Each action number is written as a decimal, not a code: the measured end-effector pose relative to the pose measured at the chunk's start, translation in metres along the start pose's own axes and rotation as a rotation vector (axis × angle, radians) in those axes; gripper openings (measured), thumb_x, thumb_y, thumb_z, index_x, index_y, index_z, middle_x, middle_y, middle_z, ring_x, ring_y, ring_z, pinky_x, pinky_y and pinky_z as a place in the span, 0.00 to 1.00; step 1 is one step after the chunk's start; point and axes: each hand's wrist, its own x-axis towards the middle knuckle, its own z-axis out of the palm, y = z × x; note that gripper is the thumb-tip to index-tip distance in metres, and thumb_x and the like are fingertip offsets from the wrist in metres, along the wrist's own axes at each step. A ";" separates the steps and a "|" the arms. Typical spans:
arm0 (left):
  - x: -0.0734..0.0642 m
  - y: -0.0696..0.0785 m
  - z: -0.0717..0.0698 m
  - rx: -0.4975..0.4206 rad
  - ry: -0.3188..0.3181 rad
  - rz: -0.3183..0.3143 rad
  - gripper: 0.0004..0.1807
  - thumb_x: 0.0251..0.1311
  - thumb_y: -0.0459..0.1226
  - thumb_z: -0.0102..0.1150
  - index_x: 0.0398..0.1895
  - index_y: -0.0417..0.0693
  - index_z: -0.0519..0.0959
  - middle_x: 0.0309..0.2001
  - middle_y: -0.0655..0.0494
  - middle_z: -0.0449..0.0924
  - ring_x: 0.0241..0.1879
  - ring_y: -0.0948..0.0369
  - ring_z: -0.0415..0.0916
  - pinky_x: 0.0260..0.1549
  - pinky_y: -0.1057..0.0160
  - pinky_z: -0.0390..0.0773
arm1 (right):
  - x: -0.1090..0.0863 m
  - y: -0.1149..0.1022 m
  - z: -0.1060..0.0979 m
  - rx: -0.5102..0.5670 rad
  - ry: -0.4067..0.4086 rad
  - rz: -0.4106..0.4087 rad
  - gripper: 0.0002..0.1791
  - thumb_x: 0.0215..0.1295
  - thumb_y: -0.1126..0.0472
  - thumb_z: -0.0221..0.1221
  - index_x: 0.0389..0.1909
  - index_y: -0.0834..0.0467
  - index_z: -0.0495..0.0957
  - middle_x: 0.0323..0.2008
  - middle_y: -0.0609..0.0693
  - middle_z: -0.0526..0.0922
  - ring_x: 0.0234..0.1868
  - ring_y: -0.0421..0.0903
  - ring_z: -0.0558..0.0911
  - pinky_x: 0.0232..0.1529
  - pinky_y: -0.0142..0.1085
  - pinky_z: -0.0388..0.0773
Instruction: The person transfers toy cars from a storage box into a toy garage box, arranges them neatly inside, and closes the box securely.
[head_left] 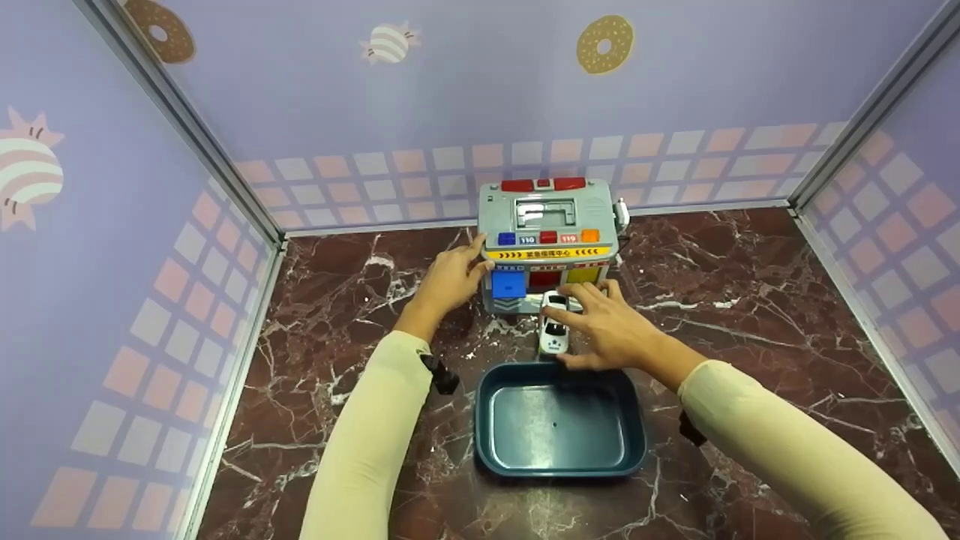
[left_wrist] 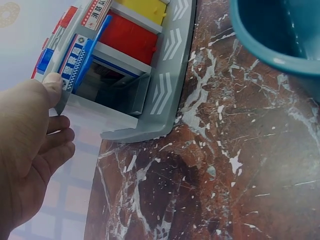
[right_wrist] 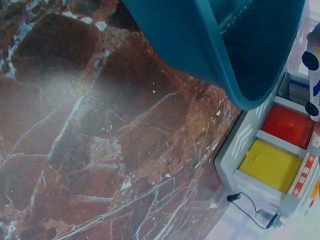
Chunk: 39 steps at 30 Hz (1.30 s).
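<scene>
A grey toy emergency station stands against the back wall, with blue, red and yellow doors in its front. Its blue door is swung up, and the compartment behind it shows in the left wrist view. My left hand grips the station's left front corner, the thumb on the front edge. My right hand holds a white toy police car by its sides, in front of the station's middle. In the right wrist view the car shows only at the right edge, and the hand is mostly out of frame.
A dark teal plastic basin sits on the marbled tabletop, just in front of the car. The red door and yellow door are down. A corded toy handset hangs at the station's right side. Patterned walls enclose the table.
</scene>
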 end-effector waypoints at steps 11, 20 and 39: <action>0.008 -0.001 -0.013 0.028 -0.085 -0.019 0.38 0.83 0.55 0.58 0.88 0.55 0.62 0.85 0.42 0.65 0.84 0.43 0.64 0.86 0.46 0.63 | 0.005 0.010 0.006 0.040 -0.063 0.052 0.45 0.60 0.34 0.75 0.77 0.46 0.77 0.71 0.64 0.76 0.69 0.63 0.78 0.64 0.71 0.75; 0.011 -0.002 -0.014 0.032 -0.082 -0.008 0.37 0.82 0.55 0.57 0.87 0.54 0.65 0.84 0.51 0.67 0.83 0.46 0.67 0.85 0.48 0.65 | 0.010 0.013 0.014 0.077 -0.102 0.085 0.45 0.59 0.36 0.77 0.77 0.46 0.77 0.73 0.63 0.75 0.71 0.63 0.78 0.68 0.76 0.72; 0.017 0.008 -0.022 0.138 -0.075 -0.033 0.34 0.79 0.55 0.62 0.82 0.56 0.72 0.70 0.36 0.82 0.61 0.38 0.87 0.63 0.41 0.86 | 0.036 0.007 0.027 0.119 -0.243 0.049 0.46 0.60 0.38 0.78 0.79 0.45 0.75 0.79 0.64 0.71 0.77 0.65 0.75 0.74 0.75 0.72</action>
